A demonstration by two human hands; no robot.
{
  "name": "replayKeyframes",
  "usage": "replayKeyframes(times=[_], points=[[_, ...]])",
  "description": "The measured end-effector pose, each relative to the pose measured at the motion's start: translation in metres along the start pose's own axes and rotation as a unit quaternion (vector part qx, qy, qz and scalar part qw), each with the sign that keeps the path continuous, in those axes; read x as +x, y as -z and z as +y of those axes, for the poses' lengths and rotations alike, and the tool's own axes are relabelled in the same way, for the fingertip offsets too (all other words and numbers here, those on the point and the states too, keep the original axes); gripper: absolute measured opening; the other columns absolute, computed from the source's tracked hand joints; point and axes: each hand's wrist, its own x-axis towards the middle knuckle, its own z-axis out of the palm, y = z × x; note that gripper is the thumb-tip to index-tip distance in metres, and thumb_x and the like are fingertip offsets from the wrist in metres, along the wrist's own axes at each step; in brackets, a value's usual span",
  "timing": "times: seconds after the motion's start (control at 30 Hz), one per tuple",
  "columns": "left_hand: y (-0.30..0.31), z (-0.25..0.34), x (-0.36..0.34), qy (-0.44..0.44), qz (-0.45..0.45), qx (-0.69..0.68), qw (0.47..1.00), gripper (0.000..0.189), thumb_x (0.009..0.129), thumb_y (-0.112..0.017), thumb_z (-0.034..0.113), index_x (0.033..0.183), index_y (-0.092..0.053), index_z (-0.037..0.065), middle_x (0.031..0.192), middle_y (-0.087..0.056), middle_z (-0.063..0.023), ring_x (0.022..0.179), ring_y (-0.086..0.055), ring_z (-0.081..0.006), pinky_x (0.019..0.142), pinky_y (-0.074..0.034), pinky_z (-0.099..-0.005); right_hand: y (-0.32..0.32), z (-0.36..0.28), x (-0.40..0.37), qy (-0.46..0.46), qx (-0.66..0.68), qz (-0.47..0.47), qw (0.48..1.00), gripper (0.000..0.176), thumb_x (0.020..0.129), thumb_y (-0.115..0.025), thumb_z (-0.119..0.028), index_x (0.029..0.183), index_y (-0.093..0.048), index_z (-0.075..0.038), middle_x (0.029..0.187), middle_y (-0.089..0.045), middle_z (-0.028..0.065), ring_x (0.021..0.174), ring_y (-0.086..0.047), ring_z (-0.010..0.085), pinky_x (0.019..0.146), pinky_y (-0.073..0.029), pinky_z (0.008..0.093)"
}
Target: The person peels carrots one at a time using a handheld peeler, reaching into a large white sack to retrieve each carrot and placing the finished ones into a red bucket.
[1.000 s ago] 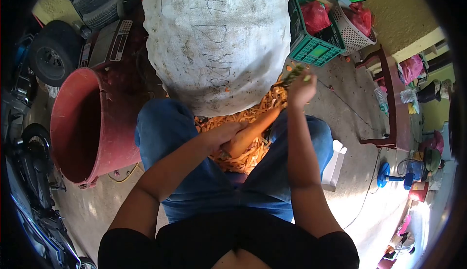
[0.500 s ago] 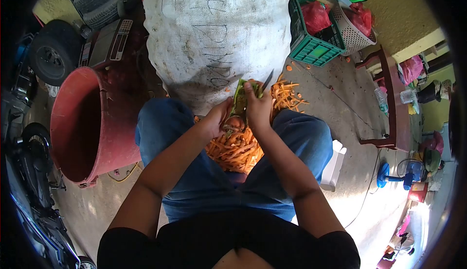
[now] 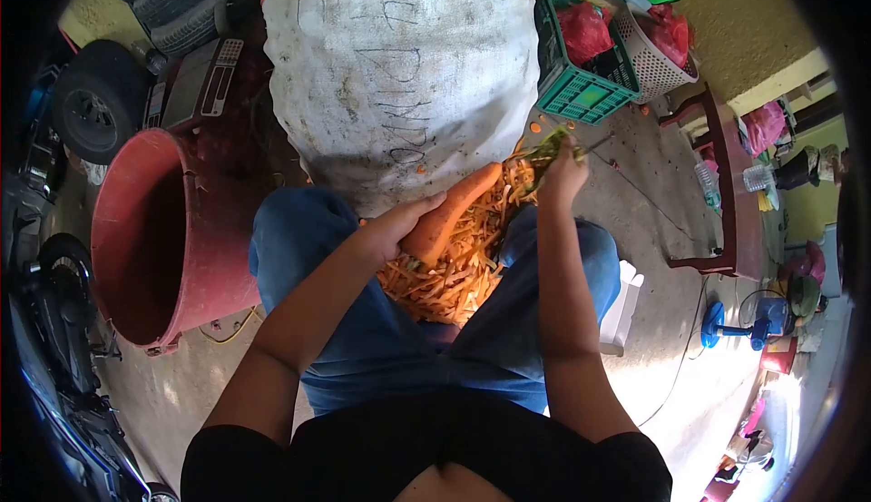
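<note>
The carrot (image 3: 458, 207) slants just in front of the white sack (image 3: 399, 66), its thick end wrapped in the left hand's (image 3: 399, 230) grip. The right hand (image 3: 562, 175), at the sack's lower right, pinches a green-handled tool (image 3: 555, 143). Orange peelings (image 3: 449, 280) heap below the sack. A red tub (image 3: 136, 230) stands left of it and a green crate (image 3: 581, 84) to its right.

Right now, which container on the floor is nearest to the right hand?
The green crate, just beyond the right hand; the white basket stands farther right, the red tub beside the left knee.
</note>
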Motion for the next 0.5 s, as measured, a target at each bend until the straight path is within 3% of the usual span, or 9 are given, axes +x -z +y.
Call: replayKeyframes(times=[0.07, 0.13, 0.2, 0.23, 0.3, 0.37, 0.4, 0.47, 0.5], points=[[0.0, 0.001, 0.003, 0.0, -0.01, -0.02, 1.0, 0.036, 0.085, -0.04, 0.031, 0.105, -0.045, 0.002, 0.092, -0.055, -0.0089, 0.077, -0.057, -0.0159, 0.067, -0.049, -0.0295, -0.01, 0.015, -0.027, -0.064, 0.091, -0.142, 0.984, 0.02, 0.081, -0.05, -0.022, 0.079, -0.052, -0.002, 0.067, -0.052, 0.0041, 0.055, -0.047, 0.0117, 0.05, -0.04, 0.0258], [0.016, -0.012, 0.024, -0.033, -0.028, -0.05, 0.998, 0.035, 0.085, -0.039, 0.031, 0.105, -0.045, 0.002, 0.092, -0.055, -0.0087, 0.077, -0.057, -0.0161, 0.066, -0.049, -0.0296, -0.016, 0.009, -0.071, -0.084, 0.038, -0.214, 0.972, 0.016, 0.082, -0.049, -0.018, 0.08, -0.051, -0.002, 0.066, -0.05, 0.0027, 0.056, -0.046, 0.0107, 0.051, -0.038, 0.0235], [0.02, -0.016, 0.03, -0.067, -0.049, -0.079, 0.993, 0.035, 0.085, -0.038, 0.03, 0.104, -0.045, 0.002, 0.091, -0.055, -0.0085, 0.077, -0.057, -0.0162, 0.066, -0.049, -0.0298, -0.018, 0.0, -0.104, -0.007, -0.014, -0.287, 0.958, 0.014, 0.081, -0.05, -0.016, 0.078, -0.052, -0.002, 0.066, -0.052, 0.0054, 0.057, -0.048, 0.0136, 0.053, -0.039, 0.0255], [0.018, -0.015, 0.028, -0.06, -0.067, -0.13, 0.987, 0.034, 0.086, -0.037, 0.03, 0.103, -0.046, 0.002, 0.09, -0.055, -0.008, 0.076, -0.057, -0.0162, 0.065, -0.049, -0.0297, -0.02, -0.002, -0.112, -0.008, -0.014, -0.287, 0.958, 0.014, 0.081, -0.05, -0.016, 0.078, -0.052, -0.002, 0.066, -0.052, 0.0054, 0.057, -0.048, 0.0136, 0.053, -0.039, 0.0255], [0.015, -0.014, 0.025, -0.054, -0.086, -0.181, 0.978, 0.033, 0.086, -0.035, 0.029, 0.102, -0.046, 0.002, 0.088, -0.056, -0.0075, 0.075, -0.057, -0.0161, 0.064, -0.05, -0.0296, -0.023, -0.004, -0.12, 0.176, -0.082, -0.251, 0.948, 0.021, 0.081, -0.05, -0.019, 0.077, -0.051, 0.001, 0.063, -0.053, 0.0074, 0.057, -0.046, 0.0121, 0.053, -0.039, 0.0247], [0.012, -0.013, 0.023, -0.049, -0.016, -0.158, 0.986, 0.035, 0.087, -0.032, 0.03, 0.1, -0.046, 0.001, 0.084, -0.056, -0.0094, 0.073, -0.058, -0.0181, 0.062, -0.05, -0.0294, -0.022, -0.001, -0.113, 0.204, -0.11, -0.229, 0.945, 0.018, 0.081, -0.051, -0.017, 0.076, -0.052, 0.0, 0.065, -0.054, 0.0117, 0.058, -0.05, 0.0163, 0.053, -0.04, 0.0278], [0.014, -0.015, 0.022, -0.049, -0.016, -0.158, 0.986, 0.035, 0.087, -0.032, 0.03, 0.1, -0.046, 0.001, 0.084, -0.056, -0.0094, 0.073, -0.058, -0.0181, 0.062, -0.05, -0.0294, -0.022, 0.003, -0.106, 0.231, -0.139, -0.206, 0.941, 0.015, 0.08, -0.051, -0.016, 0.076, -0.053, -0.001, 0.067, -0.055, 0.016, 0.06, -0.055, 0.0205, 0.053, -0.042, 0.0308], [0.019, -0.017, 0.02, 0.035, -0.069, -0.011, 0.997, 0.038, 0.087, -0.033, 0.033, 0.099, -0.046, 0.0, 0.08, -0.056, -0.0124, 0.072, -0.058, -0.0204, 0.062, -0.049, -0.0303, -0.019, 0.019, -0.056, 0.268, -0.214, -0.088, 0.935, 0.016, 0.08, -0.05, -0.016, 0.077, -0.053, -0.001, 0.066, -0.056, 0.0153, 0.058, -0.055, 0.0207, 0.049, -0.042, 0.0312], [0.003, -0.014, 0.004, 0.018, -0.068, -0.034, 0.997, 0.041, 0.086, -0.033, 0.036, 0.099, -0.045, -0.002, 0.077, -0.056, -0.0152, 0.07, -0.058, -0.0224, 0.061, -0.049, -0.0322, -0.015, 0.009, -0.035, 0.225, -0.244, -0.044, 0.942, 0.017, 0.081, -0.049, -0.017, 0.077, -0.054, -0.001, 0.066, -0.056, 0.0142, 0.058, -0.055, 0.0204, 0.049, -0.042, 0.0316]])
